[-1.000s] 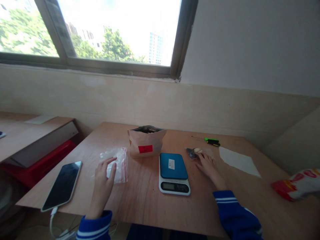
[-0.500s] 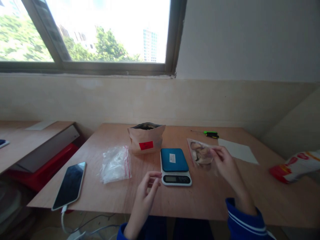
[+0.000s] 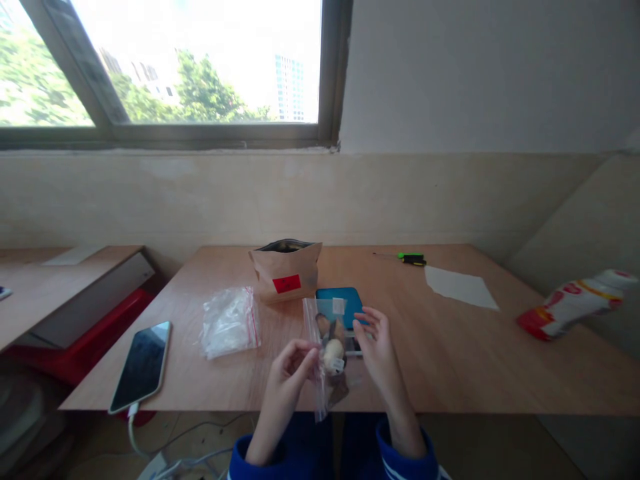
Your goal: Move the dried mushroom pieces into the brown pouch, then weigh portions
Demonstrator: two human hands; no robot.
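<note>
A clear zip bag [image 3: 334,351] hangs upright over the table's front part, with pale and brown dried slices and small white labels inside. My left hand [image 3: 290,373] pinches its zip-strip edge. My right hand [image 3: 379,350] is at the bag's opposite side, thumb and fingertips drawn together at the clear edge there. Behind the bag, partly covered by it, is a kitchen scale with a blue top [image 3: 353,300]. Just beyond stands an open brown paper pouch [image 3: 300,267] with a red label.
To the left lie a stack of clear zip bags [image 3: 230,323] and a phone [image 3: 141,367] on a white cable. Screwdrivers [image 3: 413,260] and a white paper sheet [image 3: 463,287] are at the back right. A white and red bottle [image 3: 570,307] tilts at far right.
My right hand has brought the filled zip bag leftward from beside the scale to in front of it. My left hand now grips its zip edge. The view has shifted slightly.
</note>
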